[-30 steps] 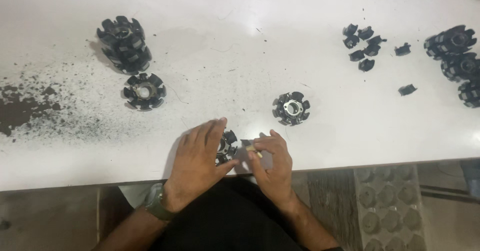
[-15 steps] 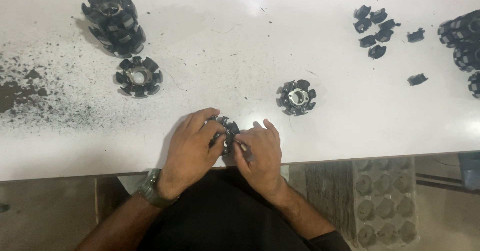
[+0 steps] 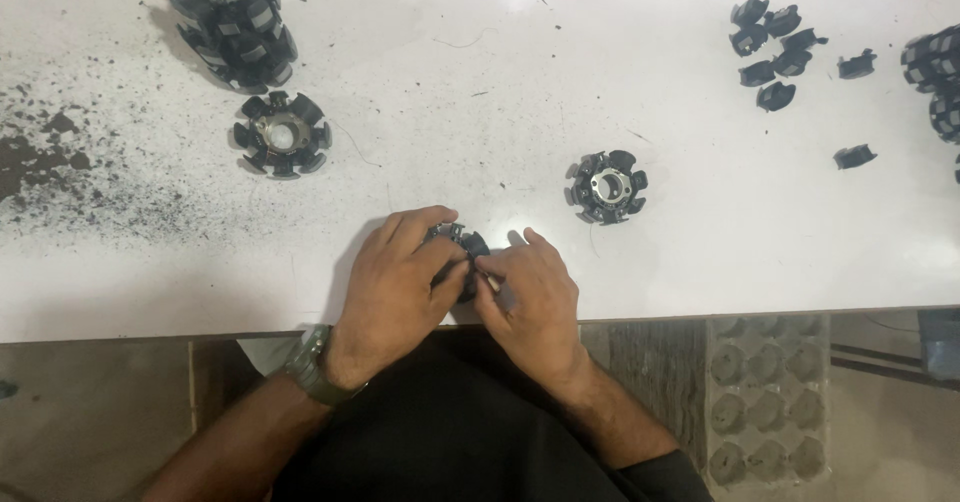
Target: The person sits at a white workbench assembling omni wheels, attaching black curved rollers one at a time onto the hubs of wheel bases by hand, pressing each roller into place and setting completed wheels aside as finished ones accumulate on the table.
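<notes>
Both my hands meet at the near edge of the white table (image 3: 480,92) around one black toothed ring part (image 3: 462,245), mostly hidden under my fingers. My left hand (image 3: 395,287), with a wristwatch, curls over the part from the left. From the right, my right hand (image 3: 530,297) pinches it with fingertips. A second black toothed ring (image 3: 606,186) with a metal centre lies just beyond my right hand. A third ring (image 3: 282,134) lies further left.
A stack of the same black rings (image 3: 230,22) stands at the far left. Small black clips (image 3: 772,52) lie scattered at the far right, with more ring stacks (image 3: 938,77) at the right edge. Dark dust (image 3: 45,157) covers the left side. A moulded tray (image 3: 765,402) sits below the table.
My left hand has curled tighter over the ring part, and both hands have stayed at the table's near edge. The view has shifted slightly.
</notes>
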